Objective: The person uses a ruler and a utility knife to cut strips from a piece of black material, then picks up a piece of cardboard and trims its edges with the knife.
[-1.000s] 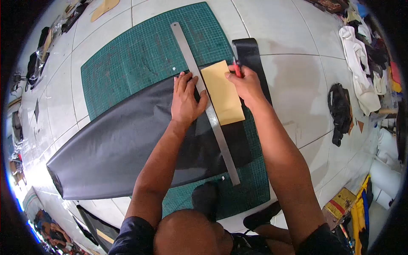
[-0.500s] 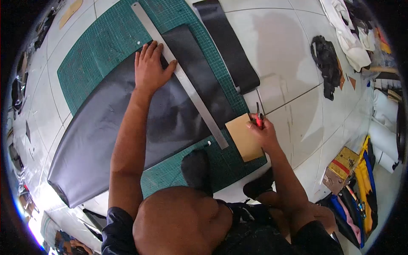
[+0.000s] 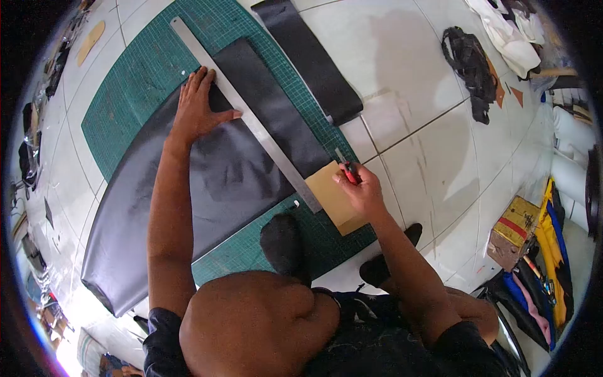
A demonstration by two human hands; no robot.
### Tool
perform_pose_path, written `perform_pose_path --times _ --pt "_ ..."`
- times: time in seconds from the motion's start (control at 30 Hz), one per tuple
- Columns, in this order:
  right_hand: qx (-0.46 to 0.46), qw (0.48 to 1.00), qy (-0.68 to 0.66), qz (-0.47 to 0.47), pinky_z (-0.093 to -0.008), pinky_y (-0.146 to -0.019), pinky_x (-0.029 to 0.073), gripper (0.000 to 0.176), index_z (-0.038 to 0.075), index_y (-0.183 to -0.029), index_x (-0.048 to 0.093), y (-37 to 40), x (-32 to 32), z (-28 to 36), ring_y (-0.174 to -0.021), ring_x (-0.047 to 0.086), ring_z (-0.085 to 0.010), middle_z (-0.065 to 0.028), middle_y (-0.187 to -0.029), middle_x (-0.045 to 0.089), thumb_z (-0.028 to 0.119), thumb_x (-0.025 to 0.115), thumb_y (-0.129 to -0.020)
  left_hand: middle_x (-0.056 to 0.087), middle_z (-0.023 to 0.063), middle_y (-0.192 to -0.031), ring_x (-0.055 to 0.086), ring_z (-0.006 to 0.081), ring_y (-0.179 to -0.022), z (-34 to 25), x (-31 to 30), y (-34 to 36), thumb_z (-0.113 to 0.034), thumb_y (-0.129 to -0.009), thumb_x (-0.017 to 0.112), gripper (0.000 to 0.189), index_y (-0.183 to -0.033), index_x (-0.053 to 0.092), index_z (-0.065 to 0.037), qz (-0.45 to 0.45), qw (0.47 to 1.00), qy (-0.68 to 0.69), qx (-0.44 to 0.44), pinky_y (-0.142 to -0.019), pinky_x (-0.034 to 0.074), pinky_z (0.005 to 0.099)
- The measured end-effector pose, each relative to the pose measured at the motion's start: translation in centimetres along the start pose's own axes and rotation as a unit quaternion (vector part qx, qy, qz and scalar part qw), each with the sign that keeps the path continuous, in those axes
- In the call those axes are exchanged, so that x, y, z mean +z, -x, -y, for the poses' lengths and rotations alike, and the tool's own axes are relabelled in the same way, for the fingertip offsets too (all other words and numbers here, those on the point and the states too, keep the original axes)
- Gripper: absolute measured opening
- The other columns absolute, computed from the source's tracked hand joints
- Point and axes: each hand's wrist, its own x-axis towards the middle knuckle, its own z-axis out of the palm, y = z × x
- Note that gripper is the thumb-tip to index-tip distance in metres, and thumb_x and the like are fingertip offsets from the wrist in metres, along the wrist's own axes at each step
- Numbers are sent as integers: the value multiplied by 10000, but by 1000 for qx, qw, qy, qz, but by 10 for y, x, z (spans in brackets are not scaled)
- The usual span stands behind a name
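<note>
A long metal ruler (image 3: 254,129) lies diagonally across a black sheet of leather-like material (image 3: 151,182). My left hand (image 3: 198,107) rests flat on the sheet with fingers spread, its fingertips and thumb against the ruler's left edge. In my right hand (image 3: 365,191) is a red-handled utility knife (image 3: 349,173), its blade pointing up and left, off the sheet. Below the knife, a tan rectangular piece (image 3: 333,198) lies beside the ruler's near end, partly covered by my right hand. The green cutting mat (image 3: 132,107) is underneath all of these.
A black strip (image 3: 311,63) lies along the mat's right side on the white tiles. Farther right are a crumpled black bundle (image 3: 468,69), a yellow box with a red band (image 3: 516,220) and white rolls (image 3: 571,176). A dark-covered foot (image 3: 282,242) rests on the mat.
The camera view has shifted. My right hand has brought the utility knife leftward, closer to the ruler and over the tan piece's edge. My left hand stays at the ruler, thumb slightly lower.
</note>
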Motion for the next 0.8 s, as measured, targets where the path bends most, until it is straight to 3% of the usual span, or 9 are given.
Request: perform_pose_path --times 0.2,0.5,0.6,0.7,0.8 --pt "-7 999 49 24 -325 -671 495 303 12 -971 671 -3 0 -9 -699 590 -156 -63 -771 642 279 764 -861 289 198 -1579 198 379 -1490 -3 0 1 -578 -574 877 1202 -1502 350 -25 -2 1000 0 -8 -1217 173 508" --pt "0 1000 6 30 -316 -671 485 271 15 -946 680 -1 5 -2 -698 567 -140 -50 -752 619 261 762 -867 313 196 -1563 226 376 -1480 7 8 2 -636 -551 862 1229 -1497 363 -32 -27 1000 2 10 -1218 175 514" --pt "9 998 44 45 -248 -705 479 286 -2 -1044 682 -3 2 -4 -743 539 -70 12 -813 621 209 776 -876 324 192 -1557 230 376 -1478 7 9 1 -666 -545 851 1224 -1487 382 -40 -45 999 0 25 -1209 188 536" --pt "13 998 47 47 -248 -710 482 289 2 -1056 684 -4 1 -4 -750 546 -73 11 -818 629 212 774 -878 295 187 -1573 199 386 -1485 5 9 2 -584 -579 876 1175 -1497 369 -54 -26 1000 -8 2 -1222 175 516" --pt "31 998 31 51 -249 -716 487 291 7 -1069 684 -4 1 -1 -758 554 -74 9 -821 635 205 775 -877 297 194 -1571 200 385 -1485 7 11 2 -599 -583 866 1179 -1496 366 -44 -33 999 -10 11 -1224 167 512"
